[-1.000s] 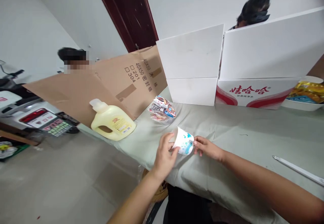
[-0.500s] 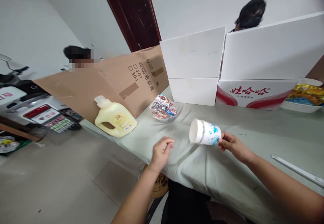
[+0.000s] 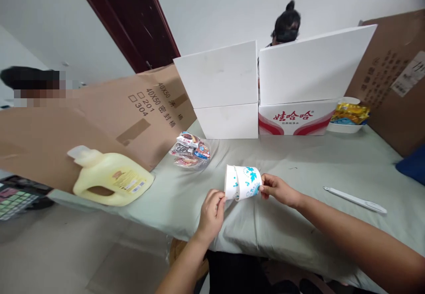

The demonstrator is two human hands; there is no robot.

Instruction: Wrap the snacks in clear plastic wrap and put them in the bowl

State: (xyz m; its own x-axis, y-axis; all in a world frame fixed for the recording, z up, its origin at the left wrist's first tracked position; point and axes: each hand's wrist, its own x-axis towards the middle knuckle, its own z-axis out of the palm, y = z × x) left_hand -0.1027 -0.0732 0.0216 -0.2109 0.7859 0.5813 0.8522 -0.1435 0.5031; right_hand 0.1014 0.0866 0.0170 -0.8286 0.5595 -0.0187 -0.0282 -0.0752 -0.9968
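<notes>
Two white paper cups with blue printing lie nested on their sides in the air just over the table, their mouths facing left. The inner paper cup (image 3: pixel 231 182) sticks out of the outer one, slightly askew. My left hand (image 3: pixel 211 212) pinches its rim at the lower left. My right hand (image 3: pixel 278 190) grips the outer paper cup (image 3: pixel 249 182) near its base, thumb and fingers closed. Behind the cups, to the left, lies a clear bag of wrapped snacks (image 3: pixel 191 151).
A yellow jug (image 3: pixel 114 176) lies on the left of the cloth-covered table (image 3: pixel 299 161). A white thin tool (image 3: pixel 355 200) rests at right. White boxes (image 3: pixel 226 90) and cardboard (image 3: pixel 133 108) stand behind. A bowl (image 3: pixel 345 128) holds yellow packets. Two people's heads show beyond.
My left hand has come up and closed on the inner cup's rim. The inner cup now sticks out further from the outer one. The view has turned to the right.
</notes>
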